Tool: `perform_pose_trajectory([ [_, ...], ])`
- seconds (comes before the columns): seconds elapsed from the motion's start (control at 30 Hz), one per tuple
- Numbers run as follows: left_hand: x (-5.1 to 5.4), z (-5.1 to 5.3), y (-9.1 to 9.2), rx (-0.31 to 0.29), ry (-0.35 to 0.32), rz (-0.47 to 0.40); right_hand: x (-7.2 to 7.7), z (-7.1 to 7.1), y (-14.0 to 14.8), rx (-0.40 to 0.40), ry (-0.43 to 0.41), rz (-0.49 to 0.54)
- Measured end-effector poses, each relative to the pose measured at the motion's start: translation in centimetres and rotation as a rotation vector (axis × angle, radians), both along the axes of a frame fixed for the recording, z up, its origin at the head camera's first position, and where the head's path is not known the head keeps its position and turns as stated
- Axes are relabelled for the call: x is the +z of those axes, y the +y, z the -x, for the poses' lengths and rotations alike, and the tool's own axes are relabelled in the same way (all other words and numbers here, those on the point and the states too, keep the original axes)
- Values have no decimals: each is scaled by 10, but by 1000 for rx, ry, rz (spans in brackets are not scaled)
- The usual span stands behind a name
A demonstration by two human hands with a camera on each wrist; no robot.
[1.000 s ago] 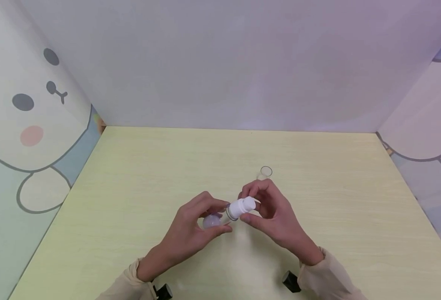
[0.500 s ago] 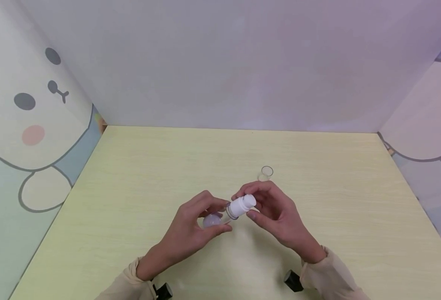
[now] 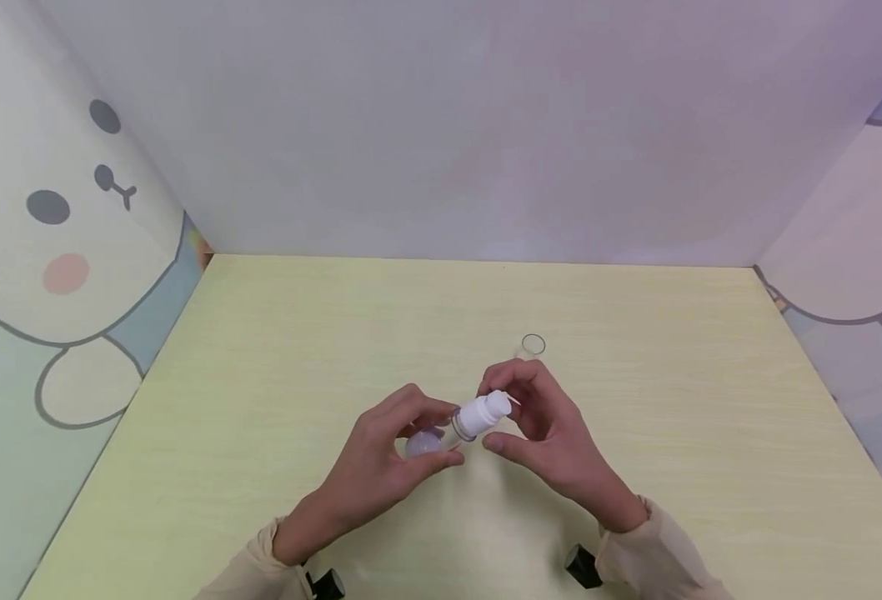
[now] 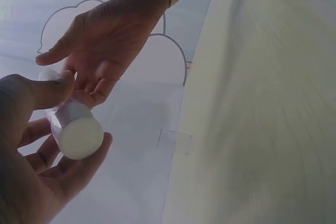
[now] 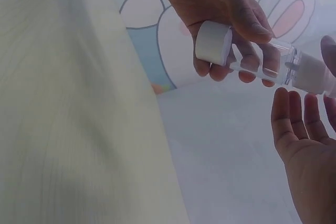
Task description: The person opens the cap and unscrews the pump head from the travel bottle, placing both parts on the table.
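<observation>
My left hand [image 3: 392, 450] holds a small clear pump bottle [image 5: 286, 59] around its see-through body, thumb on one side and fingers on the other. The bottle lies tilted above the table, its rounded white base [image 4: 81, 137] toward the left and its white pump top [image 3: 482, 414] pointing up to the right. Around that pump top hovers my right hand [image 3: 549, 425], fingers loosely bent behind it and thumb below it, apart from the plastic. In the right wrist view, the fingers [image 5: 296, 116] extend beneath the pump collar. Whether a fingertip touches it I cannot tell.
A clear cap [image 3: 533, 343] with a dark-looking rim stands on the pale wooden table [image 3: 321, 333], beyond my right hand. A plain wall [image 3: 471, 167] rises behind the table. Cartoon-printed panels [image 3: 66, 275] flank both sides.
My right thumb was against the pump top, then the hand shifted a little right. Now it is back left with the thumb off the pump. The left hand and bottle stay put.
</observation>
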State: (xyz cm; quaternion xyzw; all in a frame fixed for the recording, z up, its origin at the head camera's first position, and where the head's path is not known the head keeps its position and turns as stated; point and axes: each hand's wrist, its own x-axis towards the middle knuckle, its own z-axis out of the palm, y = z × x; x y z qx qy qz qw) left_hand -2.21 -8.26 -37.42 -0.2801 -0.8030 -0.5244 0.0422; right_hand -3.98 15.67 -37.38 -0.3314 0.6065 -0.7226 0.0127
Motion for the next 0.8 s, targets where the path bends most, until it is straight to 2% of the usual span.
perform_pose_trajectory([
  [0.2, 1, 0, 0, -1, 12, 17, 2, 0, -1, -21, 16, 4],
  [0.57, 0, -1, -1, 0, 8, -3, 2, 5, 2, 58, 100, 113],
  [0.8, 1, -1, -2, 7, 7, 3, 5, 4, 4, 32, 89, 133],
])
